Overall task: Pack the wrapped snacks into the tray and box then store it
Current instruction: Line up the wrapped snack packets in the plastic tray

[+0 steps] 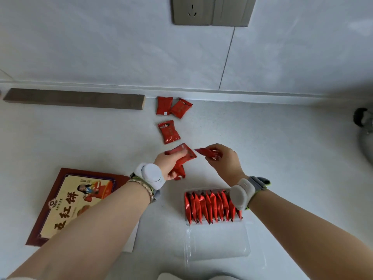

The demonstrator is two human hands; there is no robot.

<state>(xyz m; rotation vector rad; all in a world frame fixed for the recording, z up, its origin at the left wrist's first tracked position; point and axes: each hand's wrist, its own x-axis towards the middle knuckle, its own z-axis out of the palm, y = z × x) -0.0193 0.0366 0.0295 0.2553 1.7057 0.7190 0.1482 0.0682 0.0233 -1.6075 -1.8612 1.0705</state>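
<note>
Below the right hand [226, 160] the tray [218, 247] is half filled; both it and the left hand [171, 162] grip snacks, three packets [169, 131] wait beyond, box [74, 205] unpacked

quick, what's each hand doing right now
Left hand: closed on red snack packets.
Right hand: closed on one red snack packet.

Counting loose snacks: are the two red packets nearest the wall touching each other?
Touching. The head view shows the tilted packet overlapping the upright packet's right edge.
</note>
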